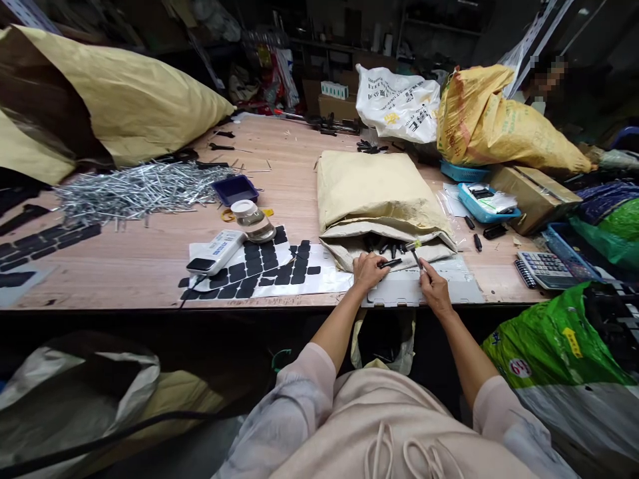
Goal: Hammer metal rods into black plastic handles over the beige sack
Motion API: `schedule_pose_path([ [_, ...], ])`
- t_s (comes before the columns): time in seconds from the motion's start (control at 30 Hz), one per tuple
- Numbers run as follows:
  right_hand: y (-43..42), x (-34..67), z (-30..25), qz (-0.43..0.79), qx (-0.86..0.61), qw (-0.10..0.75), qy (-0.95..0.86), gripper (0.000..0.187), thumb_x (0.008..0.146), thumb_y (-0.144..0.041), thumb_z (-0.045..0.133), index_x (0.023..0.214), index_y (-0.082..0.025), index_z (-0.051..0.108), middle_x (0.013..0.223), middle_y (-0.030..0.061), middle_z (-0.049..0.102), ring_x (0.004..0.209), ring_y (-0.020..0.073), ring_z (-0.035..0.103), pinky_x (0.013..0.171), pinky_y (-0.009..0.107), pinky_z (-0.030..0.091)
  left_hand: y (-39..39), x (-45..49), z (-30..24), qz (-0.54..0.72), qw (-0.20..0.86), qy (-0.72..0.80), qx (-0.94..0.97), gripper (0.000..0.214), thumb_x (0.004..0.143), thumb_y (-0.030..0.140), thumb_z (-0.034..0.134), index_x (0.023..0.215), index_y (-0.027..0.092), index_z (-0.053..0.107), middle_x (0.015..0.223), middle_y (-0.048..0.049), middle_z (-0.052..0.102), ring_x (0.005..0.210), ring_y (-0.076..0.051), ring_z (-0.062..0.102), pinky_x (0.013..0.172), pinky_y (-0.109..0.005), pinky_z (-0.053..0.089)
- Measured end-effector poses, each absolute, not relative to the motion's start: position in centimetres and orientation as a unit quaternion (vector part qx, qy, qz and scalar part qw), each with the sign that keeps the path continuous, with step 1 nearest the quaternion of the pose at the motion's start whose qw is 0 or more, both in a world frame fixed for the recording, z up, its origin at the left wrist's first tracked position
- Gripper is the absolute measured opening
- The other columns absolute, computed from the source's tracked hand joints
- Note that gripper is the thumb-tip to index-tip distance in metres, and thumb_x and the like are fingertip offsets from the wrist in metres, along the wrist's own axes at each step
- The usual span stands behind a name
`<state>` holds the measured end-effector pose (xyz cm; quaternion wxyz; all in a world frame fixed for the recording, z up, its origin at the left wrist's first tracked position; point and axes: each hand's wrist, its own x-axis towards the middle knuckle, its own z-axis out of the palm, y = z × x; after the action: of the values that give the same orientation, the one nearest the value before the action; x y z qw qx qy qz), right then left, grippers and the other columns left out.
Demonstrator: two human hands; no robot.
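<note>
Two hands work a black stick (390, 263) and a thin tool (417, 257) at the mouth of a paper sack (374, 193).

The left hand (368, 269) has its fingers closed on the black stick, which lies roughly level over a white sheet (399, 291) at the near edge of the surface (150, 266). The right hand (434, 286) pinches the thin tool, yellow tip towards 12 o'clock. Whether tool and stick touch is too small to tell. At 12 o'clock the sack's open mouth shows more black pieces (384, 246), mostly hidden inside. At 9 o'clock lie a sheet of black squares (259, 269), a white device (217, 251) and a jar (253, 219). At 10 o'clock is a heap of metal pins (134, 189). At 3 o'clock sits a calculator (546, 268). At 4 o'clock is a green bag (554, 339), cut off by the frame.
</note>
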<state>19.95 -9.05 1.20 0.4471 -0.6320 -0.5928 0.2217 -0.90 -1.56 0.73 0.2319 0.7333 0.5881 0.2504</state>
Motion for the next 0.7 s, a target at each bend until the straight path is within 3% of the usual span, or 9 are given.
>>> schedule_pose_path([
  [0.07, -8.8, 20.4, 1.1, 0.3, -0.635, 0.485, -0.521, 0.056, 0.093, -0.045, 0.05, 0.142, -0.019, 0.057, 0.076, 0.0018, 0.067, 0.05, 0.0125, 0.054, 0.048, 0.026, 0.048, -1.7, -1.1, 0.9, 0.258, 0.231, 0.575, 0.741, 0.015, 0.081, 0.035, 0.072, 0.095, 0.031, 0.077, 0.098, 0.0002, 0.071, 0.104, -0.024, 0.052, 0.094, -0.04, 0.034],
  [0.13, -8.7, 20.7, 1.1, 0.358, -0.62, 0.518, -0.468, 0.062, 0.091, -0.049, 0.053, 0.145, -0.019, 0.053, 0.067, -0.0034, 0.058, 0.043, 0.009, 0.044, 0.037, 0.021, 0.037, -2.5, -1.3, 1.1, 0.272, 0.229, 0.55, 0.755, 0.016, 0.08, 0.036, 0.074, 0.095, 0.029, 0.077, 0.096, -0.0012, 0.071, 0.104, -0.025, 0.052, 0.093, -0.041, 0.034],
  [0.3, -8.6, 20.8, 1.3, 0.401, -0.592, 0.533, -0.452, 0.064, 0.087, -0.051, 0.057, 0.142, -0.02, 0.055, 0.065, -0.006, 0.053, 0.042, 0.0067, 0.041, 0.034, 0.017, 0.033, -8.4, -1.7, 1.4, 0.337, 0.21, 0.444, 0.803, 0.017, 0.077, 0.036, 0.078, 0.093, 0.028, 0.077, 0.098, -0.003, 0.069, 0.104, -0.023, 0.053, 0.098, -0.041, 0.034],
  [0.43, -8.6, 20.8, 1.2, 0.407, -0.591, 0.532, -0.448, 0.062, 0.087, -0.049, 0.058, 0.141, -0.02, 0.056, 0.065, -0.0054, 0.054, 0.042, 0.0069, 0.043, 0.033, 0.017, 0.034, -12.1, -1.4, 1.3, 0.32, 0.209, 0.384, 0.841, 0.028, 0.073, 0.042, 0.08, 0.098, 0.029, 0.075, 0.098, -0.0029, 0.069, 0.103, -0.023, 0.055, 0.097, -0.041, 0.037],
  [0.53, -8.5, 20.9, 1.0, 0.409, -0.586, 0.539, -0.446, 0.061, 0.087, -0.049, 0.058, 0.141, -0.019, 0.056, 0.065, -0.0055, 0.054, 0.042, 0.0069, 0.042, 0.033, 0.017, 0.034, -10.1, -1.0, 2.0, 0.341, 0.195, 0.444, 0.805, 0.025, 0.081, 0.041, 0.072, 0.099, 0.023, 0.072, 0.094, -0.0049, 0.068, 0.095, -0.021, 0.057, 0.091, -0.037, 0.042],
  [0.7, -8.4, 20.9, 0.8, 0.412, -0.59, 0.531, -0.447, 0.063, 0.087, -0.049, 0.058, 0.143, -0.02, 0.054, 0.066, -0.0056, 0.054, 0.042, 0.007, 0.043, 0.033, 0.017, 0.034, -1.5, -0.7, 4.3, 0.312, 0.153, 0.69, 0.635, 0.025, 0.092, 0.036, 0.055, 0.091, 0.014, 0.067, 0.099, -0.0139, 0.066, 0.09, -0.024, 0.062, 0.077, -0.036, 0.046],
])
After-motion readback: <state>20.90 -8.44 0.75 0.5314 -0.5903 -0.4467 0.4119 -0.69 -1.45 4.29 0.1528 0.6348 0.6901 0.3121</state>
